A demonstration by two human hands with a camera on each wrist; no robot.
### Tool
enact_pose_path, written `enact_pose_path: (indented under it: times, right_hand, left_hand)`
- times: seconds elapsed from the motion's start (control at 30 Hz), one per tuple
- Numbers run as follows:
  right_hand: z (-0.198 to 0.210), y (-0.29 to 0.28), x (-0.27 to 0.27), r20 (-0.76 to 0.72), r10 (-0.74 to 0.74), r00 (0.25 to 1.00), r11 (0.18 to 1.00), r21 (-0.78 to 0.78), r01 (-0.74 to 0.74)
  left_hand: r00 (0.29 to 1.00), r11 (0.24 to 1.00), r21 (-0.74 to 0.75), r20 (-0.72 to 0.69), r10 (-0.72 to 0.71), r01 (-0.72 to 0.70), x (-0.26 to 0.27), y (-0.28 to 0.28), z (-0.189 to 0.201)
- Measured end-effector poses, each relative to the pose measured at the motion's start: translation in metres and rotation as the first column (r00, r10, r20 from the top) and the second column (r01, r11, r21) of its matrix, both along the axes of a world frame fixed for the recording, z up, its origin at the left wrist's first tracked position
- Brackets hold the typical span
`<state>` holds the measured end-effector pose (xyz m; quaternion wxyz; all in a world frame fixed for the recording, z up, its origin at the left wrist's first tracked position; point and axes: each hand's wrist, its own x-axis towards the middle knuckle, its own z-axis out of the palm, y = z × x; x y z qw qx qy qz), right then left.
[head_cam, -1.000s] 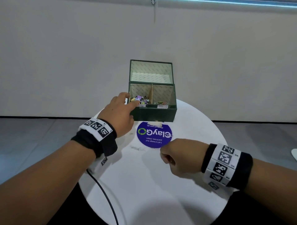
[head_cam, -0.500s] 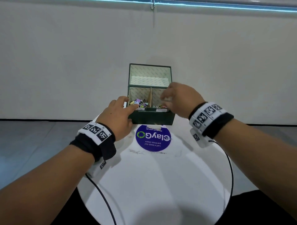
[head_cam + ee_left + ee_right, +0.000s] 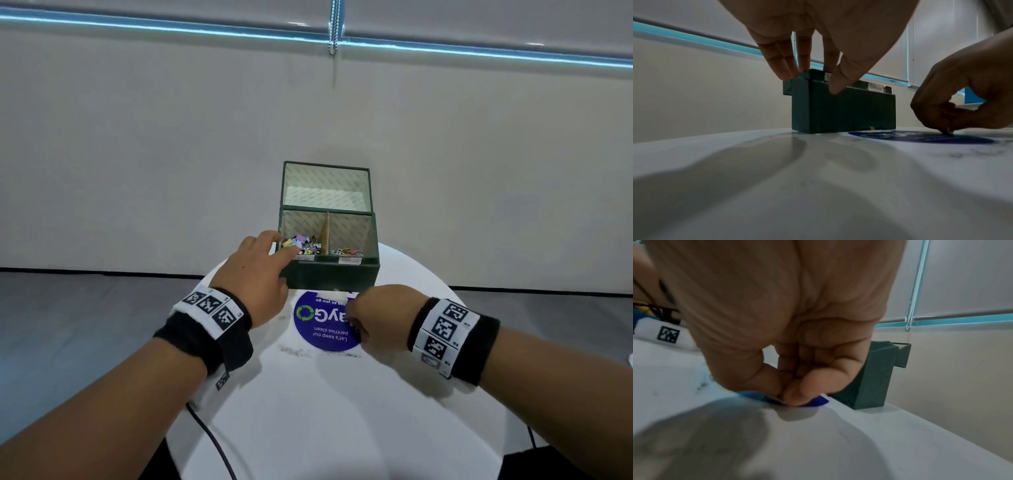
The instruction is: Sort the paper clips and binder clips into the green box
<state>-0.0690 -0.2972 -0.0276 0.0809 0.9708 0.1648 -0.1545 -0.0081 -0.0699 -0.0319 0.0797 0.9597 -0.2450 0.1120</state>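
Left hand (image 3: 255, 274) steadies our green box (image 3: 334, 275) at its nine o'clock corner, fingers straight; right hand (image 3: 375, 317) pinches something unidentifiable at six o'clock.

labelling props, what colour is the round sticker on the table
Dark blue with white text and a green logo, the round sticker shows best in the head view.

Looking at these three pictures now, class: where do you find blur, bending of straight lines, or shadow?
Head view: sharp, though the blue strip along the wall bows. Left wrist view: dim, with long soft shadows across the table, and the green box looks dark. Right wrist view: the right hand fills the frame and is smeared by blur.
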Motion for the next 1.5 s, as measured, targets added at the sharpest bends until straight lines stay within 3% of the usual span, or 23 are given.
enact_pose_path:
  times: [0.07,0.17,0.23,0.37,0.47,0.63,0.77,0.83,0.97,1.03,1.07,1.13,1.2,1.33,1.43,1.5]
  right_hand:
    - [0.016,0.001,0.011,0.090,0.021,0.996,0.995,0.092,-0.030]
    - [0.044,-0.005,0.039,0.288,-0.065,0.955,0.962,0.274,-0.017]
    - [0.058,-0.009,0.058,0.315,-0.109,0.943,0.949,0.316,0.005]
    - [0.078,-0.016,0.095,0.334,-0.147,0.931,0.950,0.311,0.039]
    - [0.096,-0.018,0.131,0.416,-0.155,0.896,0.965,0.259,0.046]
    - [0.099,-0.017,0.193,0.424,-0.208,0.882,0.977,0.126,0.170]
    - [0.099,-0.015,0.214,0.327,-0.250,0.911,0.967,0.130,0.218]
    - [0.105,-0.013,0.206,0.359,-0.254,0.898,0.964,0.164,0.207]
    - [0.117,-0.016,0.166,0.514,-0.272,0.814,0.953,0.260,0.155]
    - [0.118,-0.015,0.131,0.584,-0.276,0.764,0.934,0.349,0.070]
    - [0.115,-0.014,0.111,0.620,-0.264,0.739,0.925,0.380,0.012]
    - [0.106,-0.010,0.075,0.657,-0.210,0.724,0.922,0.380,-0.077]
    - [0.092,-0.008,0.048,0.636,-0.149,0.757,0.932,0.346,-0.107]
    - [0.060,-0.008,0.017,0.365,-0.186,0.912,0.926,0.374,0.040]
    - [0.045,-0.011,-0.006,0.372,-0.188,0.909,0.897,0.441,0.005]
    - [0.038,-0.017,-0.022,0.411,-0.194,0.891,0.892,0.452,-0.014]
  left_hand:
    - [1.000,1.000,-0.004,-0.004,-0.006,0.006,0.000,0.001,0.001]
    - [1.000,1.000,-0.011,-0.002,-0.017,0.017,0.000,0.002,0.001]
    - [1.000,1.000,-0.016,-0.002,-0.022,0.021,-0.001,0.003,0.001]
    - [1.000,0.993,-0.119,-0.022,-0.016,0.013,-0.004,0.004,0.005]
    - [0.995,0.984,-0.153,-0.062,0.076,-0.085,-0.011,0.015,0.010]
    - [0.933,0.958,0.057,-0.216,0.288,-0.282,-0.019,0.071,0.006]
    - [0.849,0.920,-0.025,-0.396,0.350,-0.391,-0.027,0.142,0.004]
    - [0.821,0.904,-0.081,-0.459,0.340,-0.420,-0.042,0.176,0.005]
    - [0.842,0.846,-0.264,-0.428,0.328,-0.464,-0.090,0.238,-0.008]
    - [0.806,0.794,-0.322,-0.497,0.321,-0.515,-0.115,0.287,-0.040]
    - [0.748,0.750,-0.310,-0.566,0.347,-0.584,-0.121,0.323,-0.069]
    - [0.765,0.731,-0.312,-0.476,0.433,-0.607,-0.145,0.373,-0.112]
    - [0.772,0.727,-0.364,-0.529,0.353,-0.582,-0.165,0.351,-0.113]
    - [0.767,0.829,-0.222,-0.553,0.326,-0.513,-0.201,0.266,-0.050]
    - [0.794,0.889,-0.132,-0.520,0.314,-0.438,-0.216,0.254,-0.043]
    - [0.830,0.912,-0.051,-0.436,0.347,-0.408,-0.215,0.259,-0.061]
